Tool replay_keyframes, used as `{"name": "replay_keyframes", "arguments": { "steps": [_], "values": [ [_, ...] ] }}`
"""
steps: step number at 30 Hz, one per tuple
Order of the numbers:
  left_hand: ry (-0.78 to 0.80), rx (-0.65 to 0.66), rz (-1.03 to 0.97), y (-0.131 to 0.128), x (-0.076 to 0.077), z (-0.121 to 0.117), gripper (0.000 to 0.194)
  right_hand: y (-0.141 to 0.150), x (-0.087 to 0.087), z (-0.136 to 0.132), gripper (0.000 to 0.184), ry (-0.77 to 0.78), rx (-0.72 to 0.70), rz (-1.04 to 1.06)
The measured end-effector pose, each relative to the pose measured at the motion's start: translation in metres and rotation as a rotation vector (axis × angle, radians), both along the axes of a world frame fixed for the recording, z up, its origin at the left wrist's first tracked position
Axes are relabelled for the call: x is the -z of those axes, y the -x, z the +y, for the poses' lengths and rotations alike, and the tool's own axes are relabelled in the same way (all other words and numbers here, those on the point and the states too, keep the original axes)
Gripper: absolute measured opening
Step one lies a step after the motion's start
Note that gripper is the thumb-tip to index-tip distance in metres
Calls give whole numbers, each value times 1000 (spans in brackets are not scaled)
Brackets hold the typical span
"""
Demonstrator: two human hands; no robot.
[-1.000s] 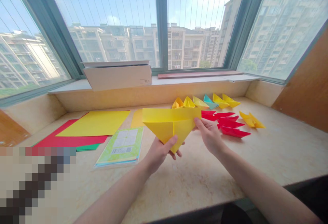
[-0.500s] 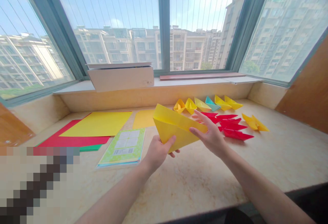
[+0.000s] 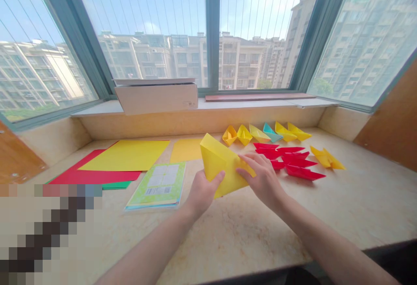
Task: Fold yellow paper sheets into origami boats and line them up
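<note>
A folded sheet of yellow origami paper is held low over the stone counter, tilted, with its point facing me. My left hand grips its lower edge, thumb on top. My right hand presses on its right side, fingers spread over the fold. Behind my hands stands a row of several paper boats in yellow and teal. Several red paper boats lie just beyond my right hand.
Flat sheets of yellow and red paper lie left, beside a green origami paper pack. A cardboard box sits on the window sill. A yellow boat lies right. The lower left is pixelated.
The yellow paper has swung lower and flatter, and its two sides look closer together. My right hand has moved from its upper edge down onto its side. The view has shifted slightly.
</note>
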State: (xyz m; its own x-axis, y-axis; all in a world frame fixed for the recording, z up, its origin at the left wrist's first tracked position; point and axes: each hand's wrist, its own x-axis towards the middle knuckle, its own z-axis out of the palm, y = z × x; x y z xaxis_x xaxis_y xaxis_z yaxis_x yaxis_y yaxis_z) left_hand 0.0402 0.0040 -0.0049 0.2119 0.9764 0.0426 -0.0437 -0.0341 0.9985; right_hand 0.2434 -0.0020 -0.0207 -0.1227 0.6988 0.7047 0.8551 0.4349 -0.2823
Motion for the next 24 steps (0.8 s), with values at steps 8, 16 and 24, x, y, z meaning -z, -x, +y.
{"name": "replay_keyframes", "arguments": {
  "steps": [8,16,24],
  "values": [
    [15,66,-42,1,4,1,38,2,6,2,41,39,18,44],
    [2,-4,-63,-1,10,4,37,9,7,-2,39,-49,25,37],
    [-59,-77,-12,-2,9,5,32,16,1,-12,30,-112,30,-50]
  ]
}}
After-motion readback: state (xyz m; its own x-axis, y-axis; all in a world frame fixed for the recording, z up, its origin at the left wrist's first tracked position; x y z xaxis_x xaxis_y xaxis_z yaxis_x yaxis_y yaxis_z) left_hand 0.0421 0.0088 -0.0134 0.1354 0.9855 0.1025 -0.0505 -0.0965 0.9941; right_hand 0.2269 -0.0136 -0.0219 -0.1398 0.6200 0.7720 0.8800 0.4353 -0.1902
